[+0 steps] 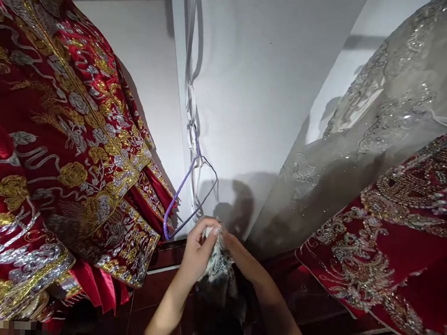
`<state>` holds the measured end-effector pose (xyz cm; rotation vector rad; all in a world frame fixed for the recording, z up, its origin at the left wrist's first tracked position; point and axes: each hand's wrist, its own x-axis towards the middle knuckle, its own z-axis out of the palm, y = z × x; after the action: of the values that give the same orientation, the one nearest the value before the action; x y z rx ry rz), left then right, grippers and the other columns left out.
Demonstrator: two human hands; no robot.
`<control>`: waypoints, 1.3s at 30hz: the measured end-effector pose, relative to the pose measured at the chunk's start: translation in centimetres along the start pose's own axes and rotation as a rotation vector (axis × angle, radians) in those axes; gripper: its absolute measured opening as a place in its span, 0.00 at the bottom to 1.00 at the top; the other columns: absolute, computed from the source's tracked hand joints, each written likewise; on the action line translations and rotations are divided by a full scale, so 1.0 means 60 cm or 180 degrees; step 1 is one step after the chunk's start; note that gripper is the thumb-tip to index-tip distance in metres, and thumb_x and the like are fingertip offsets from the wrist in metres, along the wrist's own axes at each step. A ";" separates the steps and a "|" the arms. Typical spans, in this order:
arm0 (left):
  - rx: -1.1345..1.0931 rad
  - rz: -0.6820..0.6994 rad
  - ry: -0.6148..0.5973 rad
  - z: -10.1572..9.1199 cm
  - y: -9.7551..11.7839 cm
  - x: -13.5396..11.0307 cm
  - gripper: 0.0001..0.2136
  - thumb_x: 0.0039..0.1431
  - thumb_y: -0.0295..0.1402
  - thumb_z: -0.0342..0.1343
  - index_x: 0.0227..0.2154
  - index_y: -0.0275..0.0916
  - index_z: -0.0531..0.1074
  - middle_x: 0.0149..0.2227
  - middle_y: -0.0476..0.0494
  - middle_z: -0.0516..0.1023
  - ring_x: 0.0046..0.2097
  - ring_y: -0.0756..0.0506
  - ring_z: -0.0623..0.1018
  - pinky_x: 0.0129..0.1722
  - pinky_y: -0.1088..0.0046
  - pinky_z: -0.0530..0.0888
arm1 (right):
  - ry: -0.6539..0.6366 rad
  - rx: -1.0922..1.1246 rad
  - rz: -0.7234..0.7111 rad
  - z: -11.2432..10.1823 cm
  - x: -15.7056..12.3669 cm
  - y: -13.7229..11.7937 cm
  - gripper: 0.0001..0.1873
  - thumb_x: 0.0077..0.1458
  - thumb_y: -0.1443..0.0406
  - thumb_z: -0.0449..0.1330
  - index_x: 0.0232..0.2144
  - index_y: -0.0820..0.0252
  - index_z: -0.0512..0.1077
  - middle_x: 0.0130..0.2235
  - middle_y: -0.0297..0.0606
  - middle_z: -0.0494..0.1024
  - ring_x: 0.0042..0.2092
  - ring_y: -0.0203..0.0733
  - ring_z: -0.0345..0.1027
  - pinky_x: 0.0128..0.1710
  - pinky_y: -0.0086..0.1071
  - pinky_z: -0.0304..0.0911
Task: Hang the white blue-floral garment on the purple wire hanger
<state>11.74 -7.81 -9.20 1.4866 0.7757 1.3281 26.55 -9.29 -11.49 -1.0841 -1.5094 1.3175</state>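
Observation:
Low in the middle, both of my hands are closed at the top of a white cloth (pixel 219 265) with dark patterning, which hangs down in folds toward a dark lower part. My left hand (pixel 200 244) pinches its upper edge, thumb on the near side. My right hand (pixel 231 243) grips the same bunched edge from the right; its fingertips are mostly hidden by the cloth. Just beyond and left of my hands, a purple hanger (pixel 180 197) dangles with nothing on it, apart from both hands.
A red garment with gold and silver embroidery (pixel 73 174) hangs at left. A sheer beaded white gown (pixel 392 91) and a red beaded garment (pixel 383 261) occupy the right. White straps (pixel 191 106) run down a pale wall (pixel 250 89). Dark red tiles (pixel 155 294) form the floor.

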 end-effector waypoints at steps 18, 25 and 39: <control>0.0797 -0.0662 0.0582 -0.133 -0.036 -0.111 0.07 0.54 0.34 0.61 0.36 0.45 0.81 0.34 0.45 0.80 0.37 0.40 0.77 0.40 0.68 0.73 | 0.0709 -0.1429 -0.1261 -0.068 0.172 -0.104 0.18 0.57 0.64 0.59 0.50 0.55 0.75 0.53 0.43 0.78 0.56 0.52 0.70 0.57 0.45 0.63; 0.1813 -0.0771 0.0172 -0.241 0.018 -0.068 0.04 0.46 0.29 0.63 0.26 0.47 0.78 0.25 0.47 0.76 0.30 0.41 0.74 0.38 0.70 0.70 | 0.1058 -0.1504 -0.1099 -0.093 0.165 -0.018 0.16 0.60 0.55 0.58 0.42 0.59 0.77 0.44 0.45 0.82 0.48 0.54 0.74 0.48 0.41 0.68; 0.2385 0.0422 -0.0086 -0.219 0.102 0.116 0.15 0.63 0.29 0.44 0.49 0.43 0.71 0.59 0.42 0.72 0.60 0.39 0.71 0.60 0.61 0.64 | 0.0840 -0.1810 -0.0857 -0.103 0.096 -0.086 0.16 0.61 0.53 0.54 0.29 0.56 0.72 0.29 0.35 0.76 0.35 0.43 0.68 0.36 0.32 0.60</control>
<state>-0.43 -0.37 -1.73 2.1594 1.2591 1.1573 30.47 -2.49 -5.48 -1.2839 -1.7950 0.5412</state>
